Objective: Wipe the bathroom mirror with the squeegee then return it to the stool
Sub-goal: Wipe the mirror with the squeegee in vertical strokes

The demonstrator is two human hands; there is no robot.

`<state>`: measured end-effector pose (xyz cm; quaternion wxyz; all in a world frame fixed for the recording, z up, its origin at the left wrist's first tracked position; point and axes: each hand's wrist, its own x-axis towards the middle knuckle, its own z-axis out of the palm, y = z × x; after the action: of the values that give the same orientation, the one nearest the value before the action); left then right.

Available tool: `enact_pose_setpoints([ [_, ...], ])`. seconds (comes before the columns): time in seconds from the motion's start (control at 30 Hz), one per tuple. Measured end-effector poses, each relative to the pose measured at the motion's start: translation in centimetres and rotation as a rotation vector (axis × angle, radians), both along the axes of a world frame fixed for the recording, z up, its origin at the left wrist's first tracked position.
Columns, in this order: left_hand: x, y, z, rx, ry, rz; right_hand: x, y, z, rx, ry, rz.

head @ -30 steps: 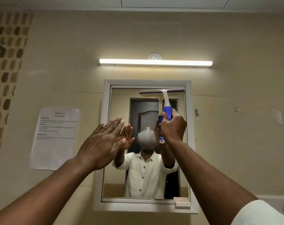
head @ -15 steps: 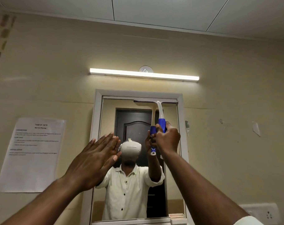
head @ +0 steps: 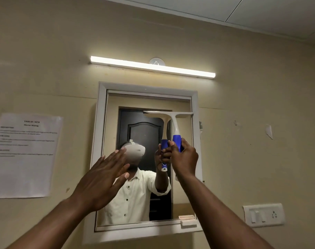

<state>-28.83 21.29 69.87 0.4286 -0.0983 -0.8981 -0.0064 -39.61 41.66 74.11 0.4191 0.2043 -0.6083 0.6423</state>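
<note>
A white-framed bathroom mirror [head: 143, 101] hangs on the beige wall. My right hand [head: 184, 159] is shut on the blue grip of a white squeegee [head: 175, 126], whose blade lies flat against the glass in the upper right part, a little below the top edge. My left hand [head: 102, 178] is raised in front of the mirror's left half, fingers spread and holding nothing; whether it touches the glass I cannot tell. The stool is out of view.
A lit tube light [head: 152, 66] sits above the mirror. A printed paper sheet [head: 24, 155] is taped to the wall at left. A switch and socket plate [head: 263, 214] is at lower right. A small white catch [head: 188, 222] sticks out of the frame's bottom right corner.
The squeegee blade has come down from the mirror's top edge by a short way, drawn by my right hand. My left hand stays raised and open. The view has shifted.
</note>
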Motion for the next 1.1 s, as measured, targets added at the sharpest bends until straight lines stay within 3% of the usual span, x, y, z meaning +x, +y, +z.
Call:
enact_pose_setpoints([
  [0.27,0.0,0.5,-2.8,0.006,-0.043,0.01,1.1,0.1,-5.3,-0.022,-0.054,0.022],
  [0.73,0.1,-0.1,-11.0,0.062,-0.198,0.036,3.9,0.3,-21.9,-0.081,-0.27,0.03],
  [1.1,0.9,-0.5,-14.3,0.121,-0.247,0.028,5.4,0.6,-28.9,-0.066,-0.458,0.019],
])
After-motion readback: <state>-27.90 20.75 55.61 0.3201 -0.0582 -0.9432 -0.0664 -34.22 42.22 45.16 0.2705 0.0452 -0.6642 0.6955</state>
